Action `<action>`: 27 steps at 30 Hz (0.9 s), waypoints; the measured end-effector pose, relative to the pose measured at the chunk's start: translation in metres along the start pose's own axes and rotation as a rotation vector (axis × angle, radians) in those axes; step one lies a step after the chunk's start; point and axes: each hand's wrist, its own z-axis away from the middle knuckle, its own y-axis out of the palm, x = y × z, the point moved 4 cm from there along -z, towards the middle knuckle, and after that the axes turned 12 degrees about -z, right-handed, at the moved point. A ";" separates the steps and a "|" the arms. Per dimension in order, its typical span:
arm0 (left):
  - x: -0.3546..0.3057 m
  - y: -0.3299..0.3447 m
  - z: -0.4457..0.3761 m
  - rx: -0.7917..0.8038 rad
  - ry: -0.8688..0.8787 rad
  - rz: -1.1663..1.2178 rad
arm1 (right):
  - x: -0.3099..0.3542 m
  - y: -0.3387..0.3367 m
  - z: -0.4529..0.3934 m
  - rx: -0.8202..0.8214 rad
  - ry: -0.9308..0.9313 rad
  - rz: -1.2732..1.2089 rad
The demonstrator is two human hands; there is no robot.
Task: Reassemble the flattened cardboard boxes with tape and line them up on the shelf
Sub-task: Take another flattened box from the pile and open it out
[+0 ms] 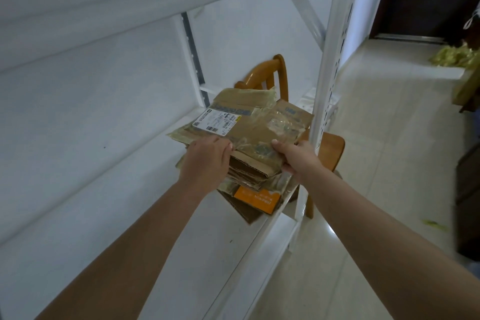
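**Both hands on the flattened boxes at the shelf's right end**

The stack of flattened cardboard boxes (249, 138) lies flat on the white shelf (109, 189), at its right end just beside the perforated upright post (328, 80). The top sheet's long axis runs across the shelf from left to right, slightly skewed, with its far edge toward the back panel and its near corrugated edge facing the person. A white shipping label (217, 121) sits on the top sheet's left part, and crinkled clear tape covers its right part. An orange-printed piece (257, 199) pokes out from under the stack at the shelf's front edge.

The left hand (205, 161) lies over the stack's near left corner, fingers curled down over the edge. The right hand (298, 158) grips the near right corner, thumb on top and fingers tucked beneath, out of sight.

A wooden chair (275, 73) stands behind the shelf, past the post
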 end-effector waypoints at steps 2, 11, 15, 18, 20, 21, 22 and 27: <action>-0.001 -0.003 -0.001 -0.008 0.011 0.008 | 0.002 0.001 0.003 0.010 0.010 -0.054; 0.015 -0.043 0.004 -0.262 -0.002 0.109 | 0.010 0.002 0.020 0.052 -0.028 -0.388; 0.037 -0.063 0.014 -0.390 -0.042 0.158 | 0.014 0.000 0.035 0.091 -0.084 -0.458; 0.061 -0.082 0.024 -0.544 -0.098 0.233 | 0.016 -0.003 0.048 0.085 -0.129 -0.484; 0.079 -0.093 0.029 -0.598 -0.188 0.317 | 0.016 -0.006 0.057 0.072 -0.167 -0.469; 0.087 -0.097 0.031 -0.602 -0.226 0.348 | 0.016 -0.006 0.062 0.067 -0.187 -0.456; 0.092 -0.100 0.033 -0.599 -0.250 0.361 | 0.016 -0.005 0.066 0.060 -0.205 -0.448; 0.102 -0.107 0.052 -0.622 -0.281 0.393 | 0.019 0.013 0.086 -0.004 -0.191 -0.512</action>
